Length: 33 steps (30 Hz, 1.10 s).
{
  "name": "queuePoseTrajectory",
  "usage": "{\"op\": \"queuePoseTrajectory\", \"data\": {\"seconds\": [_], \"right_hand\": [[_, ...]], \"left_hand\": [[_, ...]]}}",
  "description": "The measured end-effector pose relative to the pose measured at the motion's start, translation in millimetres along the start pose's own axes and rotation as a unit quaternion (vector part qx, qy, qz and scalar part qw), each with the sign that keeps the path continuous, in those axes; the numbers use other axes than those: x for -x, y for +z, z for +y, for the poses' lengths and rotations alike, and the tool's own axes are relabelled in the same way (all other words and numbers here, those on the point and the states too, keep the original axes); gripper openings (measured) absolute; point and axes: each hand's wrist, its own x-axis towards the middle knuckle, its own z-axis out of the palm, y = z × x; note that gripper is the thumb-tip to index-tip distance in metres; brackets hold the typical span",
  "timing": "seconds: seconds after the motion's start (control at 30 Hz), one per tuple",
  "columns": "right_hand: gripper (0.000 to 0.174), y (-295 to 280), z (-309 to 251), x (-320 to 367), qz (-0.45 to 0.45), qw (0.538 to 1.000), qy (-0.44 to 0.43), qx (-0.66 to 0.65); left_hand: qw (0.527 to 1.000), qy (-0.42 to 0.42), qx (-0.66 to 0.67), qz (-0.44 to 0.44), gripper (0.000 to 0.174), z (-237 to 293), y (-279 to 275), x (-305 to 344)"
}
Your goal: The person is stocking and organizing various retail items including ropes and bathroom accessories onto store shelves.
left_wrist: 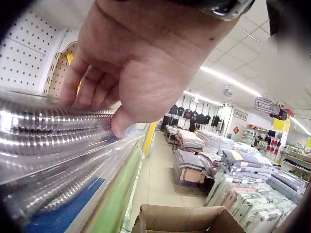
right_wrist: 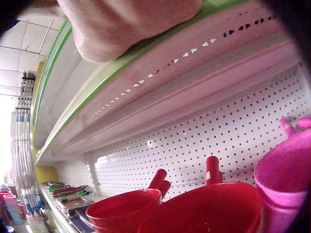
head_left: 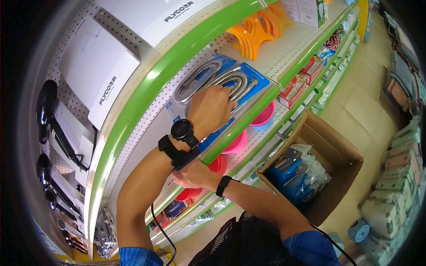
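Observation:
Coiled metal shower hoses in clear plastic on blue card (head_left: 250,82) lie on a green-edged shelf. My left hand (head_left: 211,111), with a black watch on its wrist, grips the hose pack nearest the edge. In the left wrist view its fingers reach over the steel coils (left_wrist: 53,121) and the thumb (left_wrist: 119,124) bends against the pack's side. My right hand (head_left: 193,174) is at the shelf's front edge, partly behind the left wrist. Its fingers are hidden there; the right wrist view shows only its underside (right_wrist: 126,29) against the green edge, so I cannot tell what it holds.
An open cardboard box (head_left: 341,159) with bagged goods stands on the floor at right. Red buckets (right_wrist: 204,208) and a pink bucket (right_wrist: 286,170) sit one shelf below. Orange plastic pieces (head_left: 253,33) lie farther along. White Flyco boxes (head_left: 100,66) are at left.

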Motion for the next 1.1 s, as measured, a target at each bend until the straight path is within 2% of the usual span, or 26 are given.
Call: {"op": "queuePoseTrajectory", "data": {"seconds": [0.13, 0.2, 0.3, 0.37, 0.43, 0.47, 0.57, 0.67, 0.73, 0.83, 0.93, 1.0, 1.03, 1.07, 1.1], "right_hand": [[0.02, 10.4, 0.7, 5.7, -0.019, 1.0, -0.004, 0.01], [0.019, 9.1, 0.7, 4.7, -0.002, 1.0, -0.003, -0.004], [0.019, 4.8, -0.2, 3.7, 0.011, 1.0, -0.022, -0.001], [0.019, 5.3, -1.1, 3.6, 0.002, 1.0, -0.021, -0.003], [0.018, 9.6, -0.8, 6.3, -0.009, 1.0, -0.025, -0.009], [0.016, 11.2, 0.1, 8.2, -0.027, 0.999, -0.023, 0.001], [0.018, 4.3, -2.0, 8.7, -0.076, 0.997, -0.026, 0.005], [0.023, -5.2, -3.2, 0.8, -0.038, 0.999, 0.018, -0.029], [0.025, -7.2, -3.5, -1.0, -0.053, 0.999, 0.006, 0.001], [0.026, -13.4, -3.1, -6.3, -0.036, 0.999, -0.006, -0.012], [0.022, -8.3, -1.9, -3.0, -0.058, 0.998, -0.011, -0.015], [0.021, -4.4, -1.6, -0.7, -0.078, 0.997, -0.014, -0.009], [0.02, -2.7, -1.3, -0.2, -0.094, 0.995, -0.016, -0.002], [0.021, -0.4, 0.4, -0.6, -0.054, 0.998, -0.033, 0.015], [0.021, -0.4, 0.5, -0.6, -0.056, 0.998, -0.032, 0.013]], "left_hand": [[1.0, -0.007, 0.008, -0.003, 0.035, 3.0, 13.2, -13.7], [0.997, -0.028, 0.07, 0.032, 0.045, 0.9, 14.4, -9.3], [0.992, -0.054, 0.105, 0.05, 0.048, -14.4, 9.3, 9.8], [0.995, -0.061, 0.079, 0.022, 0.048, -23.4, 4.6, 24.8], [0.983, -0.1, 0.143, -0.061, 0.046, -27.4, -0.1, 39.9], [0.982, -0.106, 0.142, -0.058, 0.046, -27.9, -0.9, 45.5], [0.992, -0.039, 0.123, 0.007, 0.039, -22.1, 3.0, 56.3], [0.992, -0.04, 0.116, 0.02, 0.037, -22.9, 4.1, 61.2], [0.99, -0.043, 0.13, 0.033, 0.038, -28.4, 7.9, 64.9], [0.995, -0.021, 0.08, 0.055, 0.038, -36.5, 11.1, 68.5], [0.989, -0.053, 0.128, 0.054, 0.04, -41.0, 11.7, 71.0], [0.975, -0.078, 0.159, 0.133, 0.041, -46.0, 13.4, 73.0], [0.975, -0.082, 0.161, 0.133, 0.041, -53.4, 13.6, 76.9], [0.968, -0.126, 0.178, 0.125, 0.041, -66.3, 11.8, 83.9], [0.959, -0.17, 0.194, 0.116, 0.042, -79.0, 9.3, 93.7]]}}
